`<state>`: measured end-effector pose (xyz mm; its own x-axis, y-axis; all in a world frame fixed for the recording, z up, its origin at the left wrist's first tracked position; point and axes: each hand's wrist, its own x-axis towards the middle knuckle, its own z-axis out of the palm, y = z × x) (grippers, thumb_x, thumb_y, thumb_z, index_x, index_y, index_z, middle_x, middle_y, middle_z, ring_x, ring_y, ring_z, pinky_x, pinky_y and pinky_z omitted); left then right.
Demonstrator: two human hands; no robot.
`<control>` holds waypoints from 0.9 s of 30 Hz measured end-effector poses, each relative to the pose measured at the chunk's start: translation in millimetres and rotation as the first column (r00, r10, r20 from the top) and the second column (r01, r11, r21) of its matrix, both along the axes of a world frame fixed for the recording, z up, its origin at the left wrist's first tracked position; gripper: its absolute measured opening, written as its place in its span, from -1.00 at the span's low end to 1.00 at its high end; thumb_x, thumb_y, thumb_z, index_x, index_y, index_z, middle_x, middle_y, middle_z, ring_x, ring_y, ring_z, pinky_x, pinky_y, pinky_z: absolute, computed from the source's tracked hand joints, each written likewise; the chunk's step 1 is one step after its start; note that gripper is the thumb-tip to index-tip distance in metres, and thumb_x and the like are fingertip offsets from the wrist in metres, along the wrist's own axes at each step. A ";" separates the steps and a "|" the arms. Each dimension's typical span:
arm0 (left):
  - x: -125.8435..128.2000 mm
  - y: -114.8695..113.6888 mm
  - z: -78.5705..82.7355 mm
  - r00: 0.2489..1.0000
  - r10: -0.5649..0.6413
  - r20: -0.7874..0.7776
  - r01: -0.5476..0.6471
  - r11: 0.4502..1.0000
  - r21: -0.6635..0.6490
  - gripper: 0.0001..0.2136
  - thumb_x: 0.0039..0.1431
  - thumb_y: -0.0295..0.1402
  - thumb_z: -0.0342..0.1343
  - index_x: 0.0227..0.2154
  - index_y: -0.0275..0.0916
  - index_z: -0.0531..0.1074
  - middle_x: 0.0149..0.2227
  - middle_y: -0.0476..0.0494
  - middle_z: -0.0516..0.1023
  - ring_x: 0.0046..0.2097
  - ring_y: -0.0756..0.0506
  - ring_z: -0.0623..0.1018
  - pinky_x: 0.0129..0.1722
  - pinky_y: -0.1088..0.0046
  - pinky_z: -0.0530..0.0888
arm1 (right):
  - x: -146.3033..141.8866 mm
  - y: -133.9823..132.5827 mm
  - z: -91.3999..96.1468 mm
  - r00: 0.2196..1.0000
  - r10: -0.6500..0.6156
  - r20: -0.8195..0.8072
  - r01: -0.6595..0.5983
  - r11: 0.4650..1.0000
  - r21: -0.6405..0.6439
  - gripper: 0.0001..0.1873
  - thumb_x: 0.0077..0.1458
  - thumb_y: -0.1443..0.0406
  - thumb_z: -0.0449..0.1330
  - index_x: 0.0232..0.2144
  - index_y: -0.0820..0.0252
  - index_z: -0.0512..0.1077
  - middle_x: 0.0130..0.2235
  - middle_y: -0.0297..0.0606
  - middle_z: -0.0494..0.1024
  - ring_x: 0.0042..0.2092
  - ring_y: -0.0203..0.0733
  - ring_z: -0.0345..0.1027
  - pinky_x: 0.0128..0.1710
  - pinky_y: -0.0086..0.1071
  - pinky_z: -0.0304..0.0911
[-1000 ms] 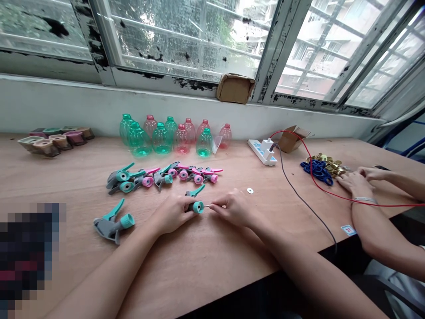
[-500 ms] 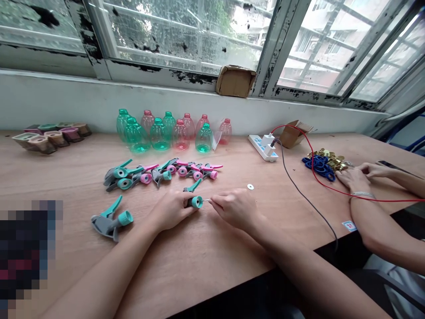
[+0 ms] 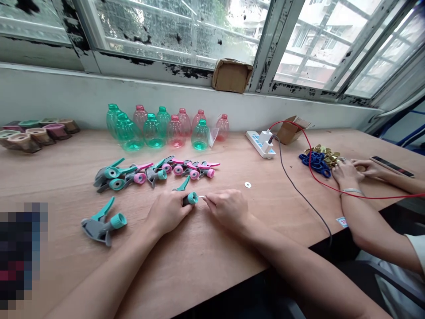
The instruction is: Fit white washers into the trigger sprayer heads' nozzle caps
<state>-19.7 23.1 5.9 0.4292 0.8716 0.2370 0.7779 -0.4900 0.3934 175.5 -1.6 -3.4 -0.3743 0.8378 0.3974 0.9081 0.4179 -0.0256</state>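
Observation:
My left hand is closed around a teal-and-grey spray trigger head, its teal collar pointing right. Pinched in the fingertips of my right hand is a thin white tube, whose end sits at the collar's opening. Both hands rest on the wooden table. Another teal trigger head lies alone to the left. A row of teal and pink trigger heads lies just beyond my hands. A small metal washer lies to the right.
Green and pink plastic bottles stand by the wall. Small coloured pots sit far left. A power strip with black and red cables lies right of centre. Another person's hands work beside blue rings and brass parts; a phone lies there.
My hands keep their hold on the trigger head and tube, hardly moving. The view has shifted slightly. The other person's hands have moved closer to the brass parts.

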 end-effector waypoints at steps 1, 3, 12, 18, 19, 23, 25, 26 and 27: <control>-1.2 0.0 0.6 1.000 -0.023 0.010 0.023 1.000 -0.005 -0.85 0.07 -0.32 0.09 -0.48 -0.23 0.52 -0.60 -0.01 0.43 -0.53 0.00 0.33 -0.52 0.50 0.11 | 3.3 3.0 1.9 1.000 0.029 -0.005 -0.029 1.000 0.006 -0.59 0.27 0.17 0.02 -0.55 0.15 0.48 -0.50 -0.26 0.57 -0.50 -0.30 0.32 -0.52 -0.38 -0.18; -3.9 0.3 1.8 0.996 -0.078 0.031 0.079 0.996 -0.033 -0.84 0.08 -0.33 0.08 -0.49 -0.24 0.52 -0.62 0.02 0.39 -0.55 0.03 0.29 -0.53 0.51 0.10 | 9.6 7.6 5.3 0.994 0.105 0.005 -0.105 0.994 0.034 -0.58 0.27 0.19 0.01 -0.57 0.16 0.46 -0.51 -0.29 0.56 -0.51 -0.33 0.30 -0.52 -0.38 -0.21; -8.8 3.4 3.1 0.971 -0.229 0.066 0.236 0.964 -0.123 -0.81 0.13 -0.32 0.07 -0.44 -0.29 0.53 -0.63 0.08 0.26 -0.55 0.07 0.19 -0.54 0.55 0.07 | 24.7 18.0 -0.2 0.950 0.306 0.058 -0.311 0.946 0.094 -0.57 0.28 0.18 -0.02 -0.55 0.14 0.48 -0.53 -0.36 0.52 -0.53 -0.40 0.22 -0.53 -0.34 -0.29; -10.8 3.5 4.6 0.950 -0.296 0.098 0.310 0.932 -0.189 -0.81 0.13 -0.32 0.06 -0.39 -0.28 0.54 -0.60 0.08 0.29 -0.53 0.07 0.19 -0.53 0.57 0.10 | 32.2 23.1 -8.6 0.905 0.423 -0.040 -0.421 0.906 0.051 -0.54 0.32 0.13 -0.05 -0.48 0.11 0.52 -0.53 -0.35 0.50 -0.48 -0.38 0.25 -0.49 -0.38 -0.17; -11.5 3.6 4.2 0.947 -0.303 0.105 0.319 0.928 -0.194 -0.80 0.14 -0.31 0.06 -0.37 -0.28 0.55 -0.59 0.07 0.31 -0.52 0.07 0.20 -0.52 0.57 0.11 | 32.5 23.2 -9.1 0.899 0.434 -0.053 -0.432 0.901 0.046 -0.54 0.32 0.13 -0.05 -0.48 0.11 0.52 -0.52 -0.35 0.50 -0.48 -0.38 0.25 -0.48 -0.39 -0.15; -14.3 5.2 0.0 0.941 -0.311 0.135 0.333 0.922 -0.198 -0.77 0.15 -0.30 0.04 -0.34 -0.30 0.55 -0.56 0.05 0.37 -0.50 0.06 0.23 -0.50 0.56 0.13 | 31.8 23.2 -11.0 0.893 0.442 -0.089 -0.440 0.897 0.042 -0.53 0.32 0.13 -0.04 -0.49 0.13 0.52 -0.54 -0.34 0.48 -0.48 -0.37 0.25 -0.47 -0.39 -0.11; -14.9 6.2 -1.8 0.941 -0.311 0.131 0.333 0.920 -0.206 -0.78 0.15 -0.31 0.04 -0.34 -0.30 0.55 -0.55 0.05 0.36 -0.51 0.06 0.22 -0.51 0.56 0.12 | 31.2 23.4 -12.4 0.894 0.438 -0.095 -0.435 0.899 0.050 -0.54 0.32 0.14 -0.04 -0.49 0.14 0.52 -0.54 -0.35 0.48 -0.49 -0.37 0.25 -0.47 -0.39 -0.11; -14.9 6.6 -2.1 0.943 -0.308 0.124 0.328 0.922 -0.207 -0.79 0.14 -0.31 0.04 -0.34 -0.29 0.54 -0.55 0.06 0.34 -0.51 0.07 0.22 -0.51 0.57 0.11 | 30.9 23.5 -12.8 0.894 0.437 -0.096 -0.434 0.899 0.058 -0.54 0.32 0.15 -0.04 -0.48 0.14 0.52 -0.54 -0.35 0.48 -0.49 -0.37 0.25 -0.47 -0.39 -0.11; -14.6 6.7 -2.1 0.948 -0.297 0.114 0.315 0.927 -0.202 -0.80 0.14 -0.32 0.04 -0.36 -0.29 0.54 -0.56 0.07 0.31 -0.51 0.07 0.21 -0.51 0.57 0.11 | 30.5 23.3 -13.0 0.894 0.437 -0.094 -0.432 0.899 0.073 -0.55 0.32 0.16 -0.03 -0.48 0.14 0.52 -0.54 -0.35 0.49 -0.48 -0.37 0.26 -0.47 -0.39 -0.11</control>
<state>-34.2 29.8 3.8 0.6706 0.7345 0.1035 0.5649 -0.5961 0.5705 206.0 21.7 -16.4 -0.6505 0.5798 0.4906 0.6287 0.7735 -0.0803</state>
